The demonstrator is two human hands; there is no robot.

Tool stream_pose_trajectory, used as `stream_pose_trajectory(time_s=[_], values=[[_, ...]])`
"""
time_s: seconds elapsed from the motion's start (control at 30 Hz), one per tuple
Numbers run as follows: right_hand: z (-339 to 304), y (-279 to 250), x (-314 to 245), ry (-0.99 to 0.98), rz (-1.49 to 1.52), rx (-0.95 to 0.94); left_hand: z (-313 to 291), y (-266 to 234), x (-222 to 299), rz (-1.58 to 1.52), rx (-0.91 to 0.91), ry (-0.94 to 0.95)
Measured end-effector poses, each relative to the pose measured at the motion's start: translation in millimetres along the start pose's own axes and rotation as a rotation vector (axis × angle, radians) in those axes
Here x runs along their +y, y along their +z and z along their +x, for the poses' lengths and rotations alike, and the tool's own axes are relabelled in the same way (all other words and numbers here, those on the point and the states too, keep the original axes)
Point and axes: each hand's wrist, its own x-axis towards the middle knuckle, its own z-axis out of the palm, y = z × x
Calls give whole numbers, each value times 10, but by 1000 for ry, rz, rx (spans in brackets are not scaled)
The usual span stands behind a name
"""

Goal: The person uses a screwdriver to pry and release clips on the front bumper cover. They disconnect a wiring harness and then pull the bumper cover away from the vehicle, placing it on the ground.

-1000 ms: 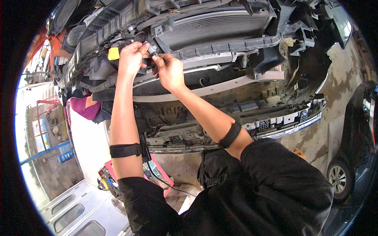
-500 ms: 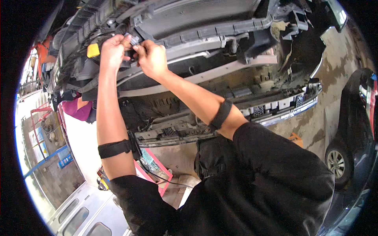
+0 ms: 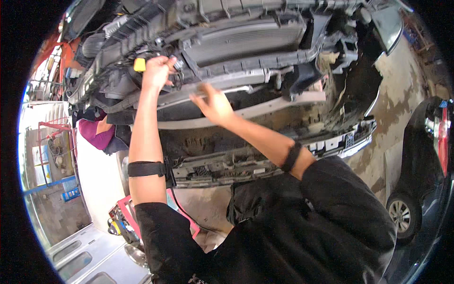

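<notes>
My left hand (image 3: 158, 73) is up at the front of a car with its bumper off, fingers closed on a small grey connector (image 3: 178, 62) among dark wiring. The fingers partly hide what they hold. Lower and to the right, my right hand (image 3: 215, 105) hangs in front of a pale metal crossbar (image 3: 250, 112). Its thumb and fingers are apart with nothing seen in them, and it is slightly blurred. A yellow piece (image 3: 139, 65) sits just left of my left hand. Behind and above is the ribbed radiator (image 3: 250, 42) in its black frame.
Below the crossbar lies a long detached front-end part (image 3: 217, 173) with a bright strip. At left, another person's maroon sleeve (image 3: 97, 132) shows beside a white panel (image 3: 94, 175). A dark car with a silver wheel (image 3: 402, 215) stands at right.
My right hand has let go and drawn back, down and to the right, away from my left hand. My left hand stays at the connector. The whole view has shifted slightly.
</notes>
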Motion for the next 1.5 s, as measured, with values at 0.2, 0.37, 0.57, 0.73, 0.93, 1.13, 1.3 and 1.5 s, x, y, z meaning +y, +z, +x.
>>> stream_pose_trajectory(time_s=[0.2, 0.37, 0.57, 0.73, 0.93, 1.13, 1.3, 1.5], values=[[-1546, -1511, 502, 122, -768, -571, -182, 202, -59, 346, 343, 163], [-2032, -2336, 607, 205, -979, -701, -937, 700, -516, -20, 493, 489], [-2046, -2145, 777, 323, -1110, -545, -2461, 1328, -1668, 541, -50, -18], [-2156, -2156, 871, 98, -1069, -407, -2772, 1529, -2299, 714, -239, 5], [-2192, -2109, 922, 159, -1105, -362, -2447, 1508, -2269, 934, -627, -150], [-2202, -2093, 957, 159, -1129, -359, -2388, 1475, -2152, 978, -671, -123], [-2164, -2067, 917, 96, -1193, -314, -2413, 1471, -2192, 795, -527, -53], [-2165, -2022, 970, 30, -1244, -275, -2459, 1455, -2294, 767, -524, -40]])
